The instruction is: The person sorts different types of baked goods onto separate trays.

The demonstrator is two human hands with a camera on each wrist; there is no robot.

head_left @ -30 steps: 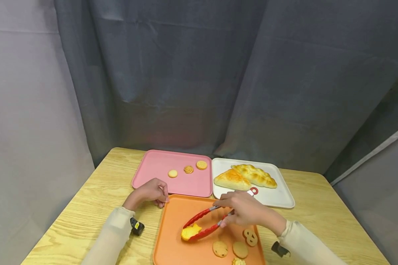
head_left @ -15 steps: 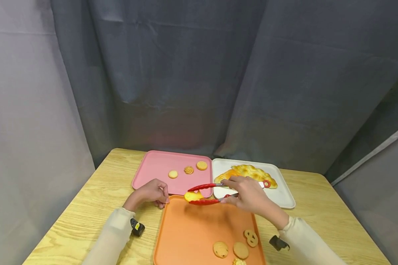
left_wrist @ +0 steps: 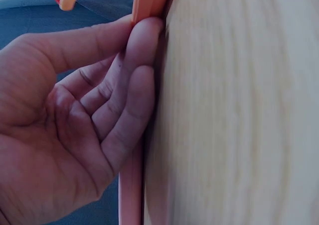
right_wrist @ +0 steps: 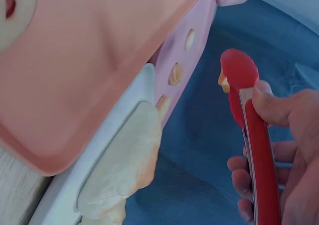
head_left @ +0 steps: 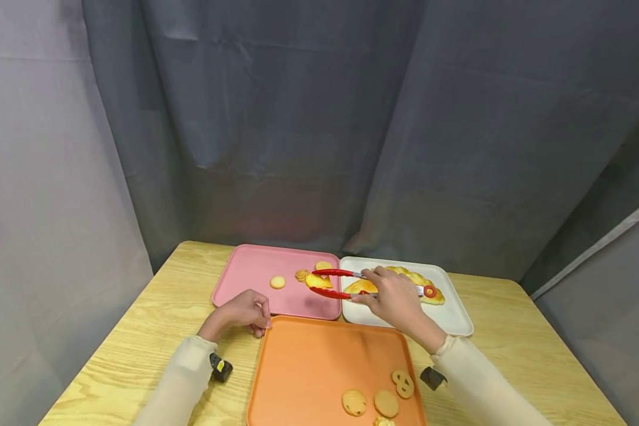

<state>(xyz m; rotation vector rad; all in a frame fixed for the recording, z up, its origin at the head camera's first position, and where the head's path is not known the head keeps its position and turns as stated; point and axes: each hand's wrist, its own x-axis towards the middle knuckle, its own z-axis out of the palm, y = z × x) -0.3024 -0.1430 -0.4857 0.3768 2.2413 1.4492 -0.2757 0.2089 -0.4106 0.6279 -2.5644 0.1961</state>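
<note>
Plainly, we had the red tongs (head_left: 336, 273) in our right hand (head_left: 396, 299), its thumb and fingers gripping the two arms from either side. Between their tips we held the yellow pastry (head_left: 317, 281), the arms parted by about its width, and it hung raised over the right side of the pink tray (head_left: 255, 257). From the head view we saw a swirled cookie (head_left: 301, 276) just left of it, a round cookie (head_left: 323, 265) partly covered behind the tongs, and a pale cookie (head_left: 278, 282) farther left.

With our left hand (head_left: 245, 310) we pinched the far left corner of the orange tray (head_left: 303, 367) between thumb and forefinger, the other fingers curled alongside. Toward that tray's right edge we had a pretzel-shaped cookie (head_left: 403, 384), a plain round cookie (head_left: 386, 404) and a speckled cookie (head_left: 354, 402); a crumbly yellow piece (head_left: 384, 422) was cut off by the frame.

Beside the pink tray we saw the white tray (head_left: 455, 310), bearing a braided loaf (head_left: 418, 278) and a triangular bread (head_left: 361, 286), both partly hidden by our right hand and the tongs. All three trays lay on a wooden table (head_left: 117, 349) before a grey curtain (head_left: 277, 118).
</note>
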